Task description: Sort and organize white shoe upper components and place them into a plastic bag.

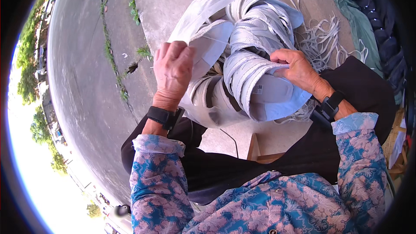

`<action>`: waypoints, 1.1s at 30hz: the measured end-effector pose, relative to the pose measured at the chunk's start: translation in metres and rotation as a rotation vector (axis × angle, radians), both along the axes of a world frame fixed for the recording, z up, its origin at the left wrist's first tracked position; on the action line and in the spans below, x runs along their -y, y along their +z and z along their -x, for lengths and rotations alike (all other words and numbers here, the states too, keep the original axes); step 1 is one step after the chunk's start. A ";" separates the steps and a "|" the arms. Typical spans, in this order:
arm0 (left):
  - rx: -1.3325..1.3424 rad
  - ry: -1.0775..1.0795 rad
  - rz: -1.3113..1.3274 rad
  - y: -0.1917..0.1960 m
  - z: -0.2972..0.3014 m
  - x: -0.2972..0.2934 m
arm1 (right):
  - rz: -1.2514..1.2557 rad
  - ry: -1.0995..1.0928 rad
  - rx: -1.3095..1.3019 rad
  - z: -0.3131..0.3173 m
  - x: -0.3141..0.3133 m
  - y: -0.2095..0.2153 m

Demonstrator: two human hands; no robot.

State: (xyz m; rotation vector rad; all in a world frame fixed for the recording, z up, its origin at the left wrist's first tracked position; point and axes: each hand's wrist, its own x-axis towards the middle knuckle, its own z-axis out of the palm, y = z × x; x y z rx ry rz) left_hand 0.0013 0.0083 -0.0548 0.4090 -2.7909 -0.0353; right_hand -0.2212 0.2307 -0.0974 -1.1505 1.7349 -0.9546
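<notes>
Between my knees stand nested stacks of pale grey and white shoe uppers [260, 34], with light blue linings showing at their ends. A clear plastic bag [197, 11] wraps round their far and left sides. My left hand [174, 67] is closed in a fist at the bag's left edge and pinches the plastic; its fingertips are hidden. On the right, my right hand [299, 69] grips the edge of the nearest upper [271, 91], thumb inside the opening. A thin pale strand runs across the gap between the stacks.
Loose white laces [323, 39] lie heaped on the concrete beyond my right hand. Dark stacked pieces [368, 13] and green cloth [355, 21] line the right side. A wooden frame piece [260, 154] is below the bag. Weeds [113, 63] grow in a ground crack at left.
</notes>
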 end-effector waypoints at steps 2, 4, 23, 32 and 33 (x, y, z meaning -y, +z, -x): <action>0.037 -0.078 -0.078 -0.003 0.012 -0.012 | -0.013 0.013 -0.014 -0.002 0.000 0.002; 0.032 -0.034 -0.056 -0.005 0.018 -0.011 | -0.011 0.020 -0.048 -0.002 0.001 0.006; 0.439 0.173 -0.049 -0.003 0.012 0.035 | -0.033 -0.033 -0.018 -0.004 0.005 0.011; 0.308 -0.073 -0.018 0.076 0.044 -0.007 | -0.182 0.203 0.066 0.007 0.002 0.040; 0.307 -0.077 -0.021 0.083 0.045 -0.013 | -0.147 0.230 0.079 0.004 0.001 0.039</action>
